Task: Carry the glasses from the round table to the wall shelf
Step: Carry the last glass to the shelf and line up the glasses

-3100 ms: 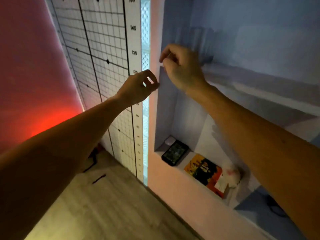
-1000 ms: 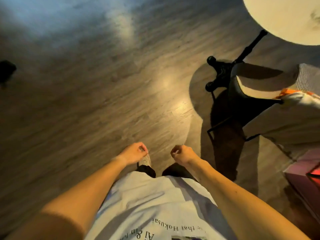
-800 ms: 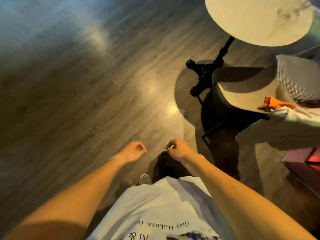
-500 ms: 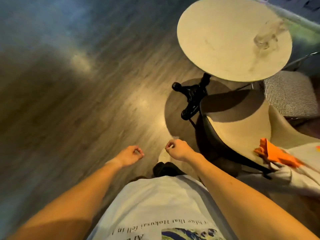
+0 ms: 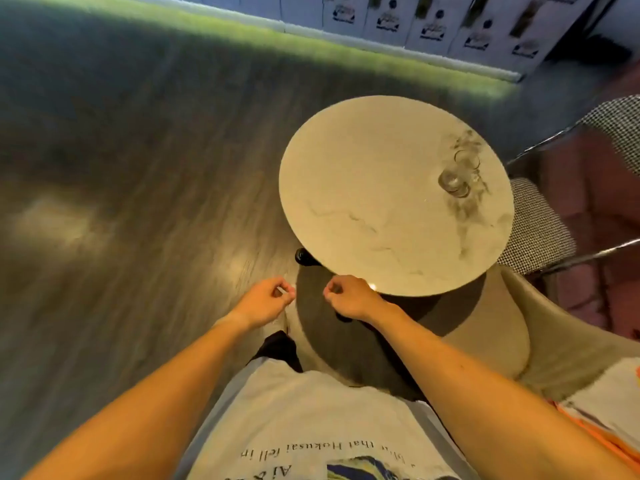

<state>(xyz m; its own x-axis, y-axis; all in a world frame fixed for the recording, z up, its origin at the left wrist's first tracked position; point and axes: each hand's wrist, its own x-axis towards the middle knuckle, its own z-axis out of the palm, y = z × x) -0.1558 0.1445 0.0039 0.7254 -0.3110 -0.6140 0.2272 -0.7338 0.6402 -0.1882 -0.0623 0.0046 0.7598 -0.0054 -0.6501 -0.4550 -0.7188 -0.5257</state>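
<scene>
Item: clear glasses (image 5: 454, 180), at the far right of the round surface (image 5: 363, 202), near its rim. Blur hides whether one or two stand there.
Handling, as I judge it: light, rigid, slick, breakable. Take hold round the side wall below the lip, never pinching the rim.
Left grip (image 5: 266, 299) and right grip (image 5: 346, 296): fingers curled in, holding nothing, at the near edge, well apart from the glasses.

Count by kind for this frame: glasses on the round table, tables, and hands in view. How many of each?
glass: 1, though it is blurred
round table: 1
hands: 2, left hand and right hand, both holding nothing
Total: 4
</scene>
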